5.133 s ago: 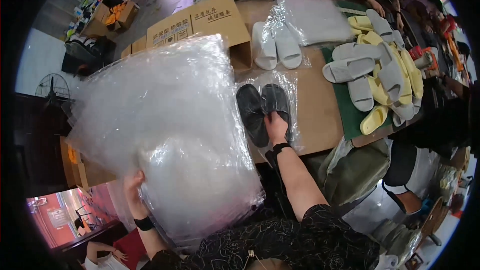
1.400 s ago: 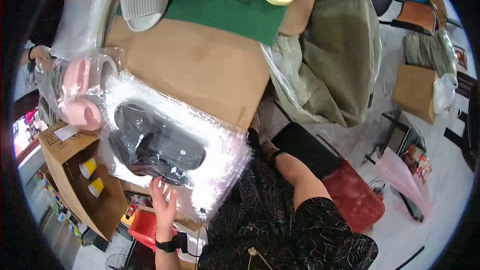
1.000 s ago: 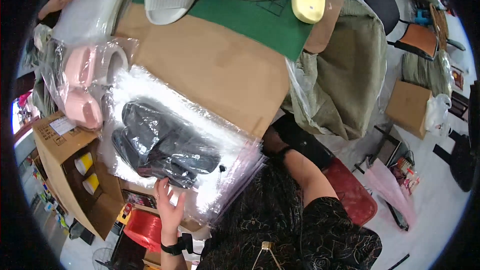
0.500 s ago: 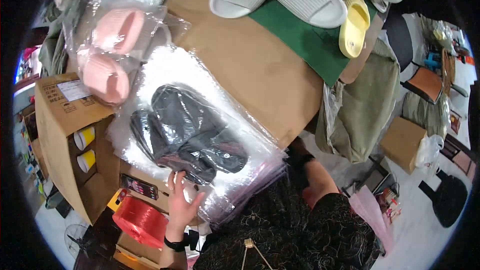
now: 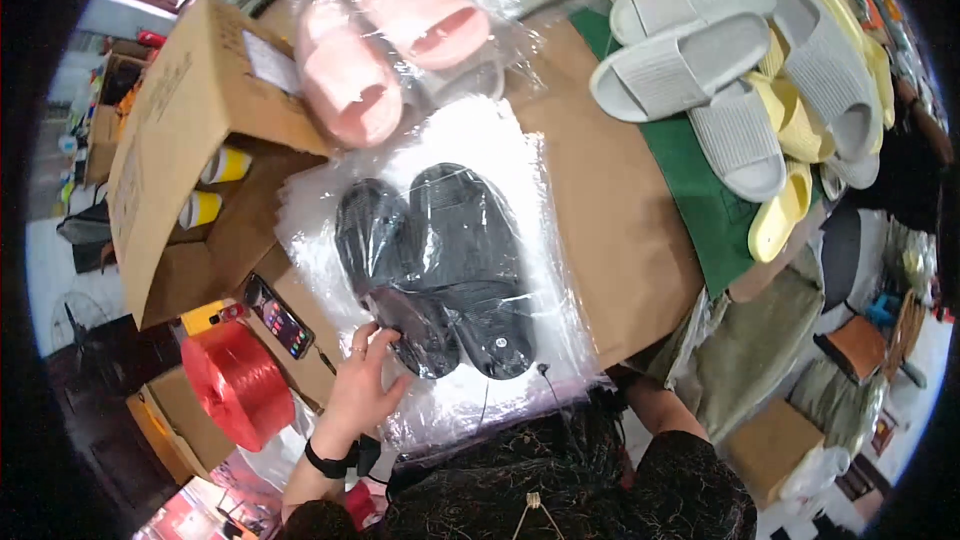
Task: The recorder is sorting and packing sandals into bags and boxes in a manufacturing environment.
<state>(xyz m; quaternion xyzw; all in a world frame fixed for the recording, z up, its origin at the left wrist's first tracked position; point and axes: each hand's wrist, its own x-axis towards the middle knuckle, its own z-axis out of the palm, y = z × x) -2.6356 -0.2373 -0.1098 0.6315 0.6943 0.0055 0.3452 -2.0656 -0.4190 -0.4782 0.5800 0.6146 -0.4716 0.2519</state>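
Observation:
A pair of black slippers (image 5: pixel 465 225) lies side by side in a clear plastic bag, in front of me. Beneath it is a stack of shiny clear plastic bags (image 5: pixel 568 325). My left hand (image 5: pixel 362 386) touches the near end of the left slipper through the film, fingertips on its edge. Its thumb stands apart, and nothing is gripped. Of my right arm only the forearm (image 5: pixel 655 406) shows; the hand is hidden at the table's near right edge.
Bagged pink slippers (image 5: pixel 425 22) lie at the back. Grey slippers (image 5: pixel 660 75) and yellow slippers (image 5: pixel 783 212) are heaped on green card (image 5: pixel 690 205) at the right. On the left are an open carton (image 5: pixel 165 165) with paper cups, a phone (image 5: pixel 278 315) and red twine (image 5: pixel 235 385).
The view has turned, so the table's things sit further right and straighter. My left hand stays by the near end of the black slippers. My right hand remains hidden.

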